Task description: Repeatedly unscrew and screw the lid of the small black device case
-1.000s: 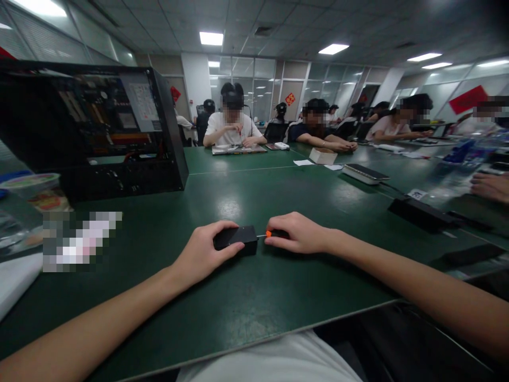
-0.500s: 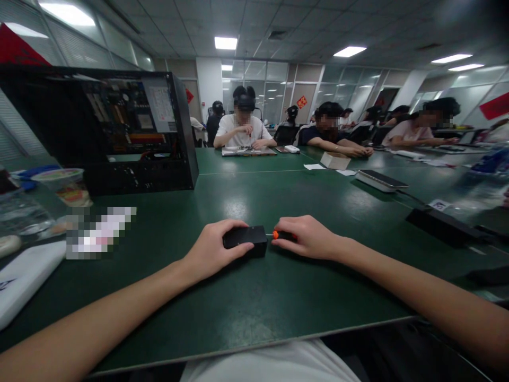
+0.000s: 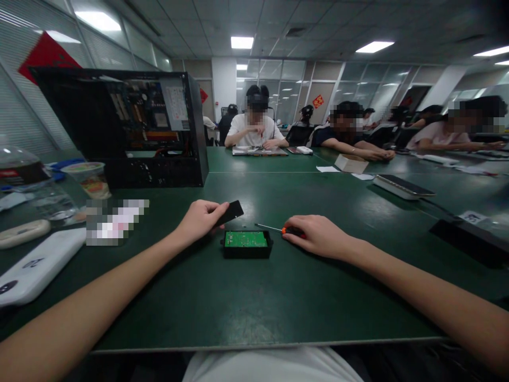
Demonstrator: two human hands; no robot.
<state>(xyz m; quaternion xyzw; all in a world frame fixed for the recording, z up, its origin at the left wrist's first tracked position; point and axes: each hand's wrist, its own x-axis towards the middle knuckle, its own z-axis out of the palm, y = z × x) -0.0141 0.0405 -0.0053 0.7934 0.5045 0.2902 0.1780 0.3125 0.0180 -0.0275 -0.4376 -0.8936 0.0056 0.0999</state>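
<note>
Pinching a lid [image 3: 233, 211] in our left hand [image 3: 204, 216], a screwdriver [image 3: 283, 231] in our right hand [image 3: 308, 233], we should keep its tip [image 3: 256, 225] off the circuit board [image 3: 246, 239].

Box [image 3: 246, 253] and cover [image 3: 231, 213] looked matt black plastic. Circuit board [image 3: 245, 239] surface appeared speckled. Screwdriver [image 3: 283, 231] had a smooth metal shaft [image 3: 269, 227] and plastic-looking handle [image 3: 293, 232]. Tabletop [image 3: 242, 302] was smooth, semi-gloss, with pale reflections. Bottle [image 3: 53, 197] appeared clear, glossy plastic.
</note>
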